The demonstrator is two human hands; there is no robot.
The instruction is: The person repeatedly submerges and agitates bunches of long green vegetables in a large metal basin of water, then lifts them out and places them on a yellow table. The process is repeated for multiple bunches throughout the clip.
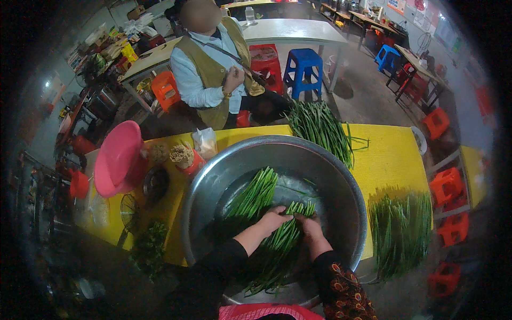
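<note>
Both my hands are inside a large round metal basin [276, 140] on the yellow table. My left hand [275, 219] and my right hand [310, 224] grip a bunch of green garlic chives [286, 230] from both sides, close to its pale cut ends. Another bunch of chives [254, 194] lies in the basin left of my hands, where shallow water appears to cover the bottom. One more pile [320, 128] rests on the table beyond the basin's rim, and a further pile [400, 232] is at the table's right side.
A pink plastic basin [118, 160], a red holder of chopsticks [192, 162], a wire strainer [129, 212] and leafy greens [151, 244] stand or lie to the left. Across the yellow table [392, 160] a person [216, 68] sits near a blue stool [304, 72].
</note>
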